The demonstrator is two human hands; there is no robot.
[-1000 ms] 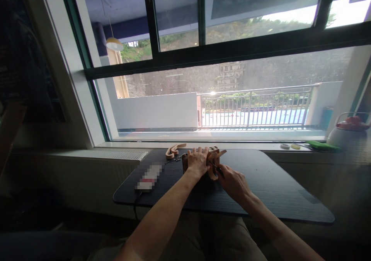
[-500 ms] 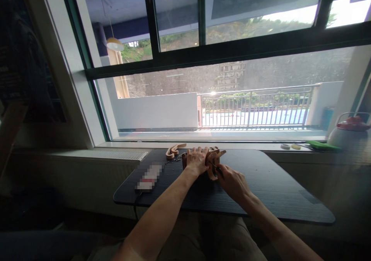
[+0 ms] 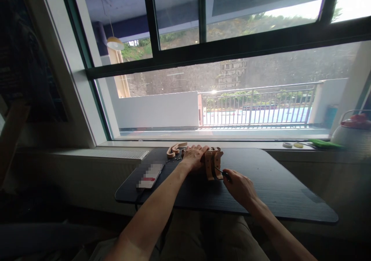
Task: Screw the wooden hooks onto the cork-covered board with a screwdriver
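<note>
Broad daylight from a window [image 3: 232,48] falls across a dark bench [image 3: 269,191] with rounded corners, where a person works on a wooden model [image 3: 209,164]. The model sits near the middle of the bench toward its far edge, brown and chunky, much of its left part hidden under a hand. Its right side carries two lighter, tan strips [image 3: 217,160], standing side by side with a dark gap between them, each bowed inward and flaring at the foot, with small dark spots. Blocky pieces line the top.

The left hand [image 3: 193,157] lies over the model's left part, fingers across the top; with the thumb out of sight, one cannot tell whether its grip is clamped. The right hand [image 3: 239,184], just beside the model, has its grip closed around a screwdriver [image 3: 226,175], whose thin shaft points at the strips.

To the left lies a flat device [image 3: 158,173], its face blurred out. Loose curved pieces [image 3: 175,151] of pale wood rest farther back, with small screws [image 3: 177,158] scattered close by.
</note>
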